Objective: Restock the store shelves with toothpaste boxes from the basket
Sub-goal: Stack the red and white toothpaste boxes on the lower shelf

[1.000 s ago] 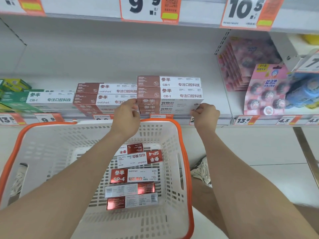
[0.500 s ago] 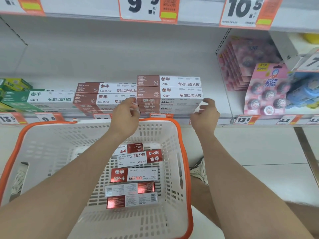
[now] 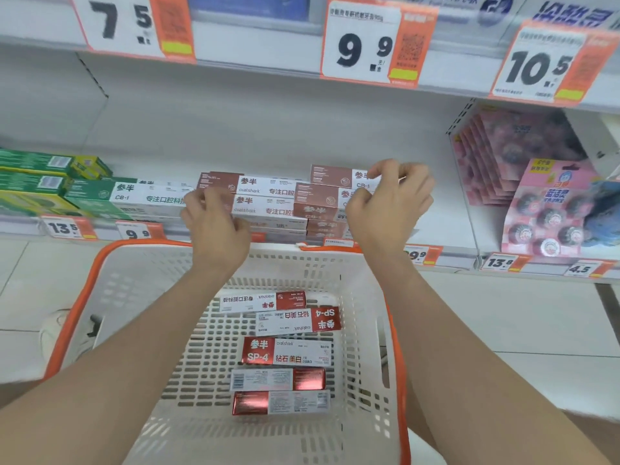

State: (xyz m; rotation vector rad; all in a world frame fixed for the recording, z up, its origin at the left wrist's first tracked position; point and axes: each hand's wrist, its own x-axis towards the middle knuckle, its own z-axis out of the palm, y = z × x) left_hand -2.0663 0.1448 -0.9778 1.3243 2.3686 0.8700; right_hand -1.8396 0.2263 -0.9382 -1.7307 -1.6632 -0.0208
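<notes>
A white basket with an orange rim (image 3: 88, 290) sits below the shelf and holds several red toothpaste boxes (image 3: 288, 352) lying flat. On the shelf stand two stacks of brown-and-white toothpaste boxes, one at the left (image 3: 268, 196) and a taller one at the right (image 3: 322, 199). My left hand (image 3: 214, 226) hovers in front of the left stack with loosely curled fingers and holds nothing. My right hand (image 3: 389, 203) is raised in front of the right stack, fingers apart and empty. It hides part of that stack.
Green toothpaste boxes (image 3: 100, 196) fill the shelf to the left. Pink hanging packs (image 3: 543, 209) stand behind a divider on the right. Large price tags (image 3: 365, 52) hang from the shelf above. My shoe (image 3: 57, 333) shows on the tiled floor left of the basket.
Both hands have let go of the right brown stack and pulled back from it. My left hand moved left. The view has tilted upward.
</notes>
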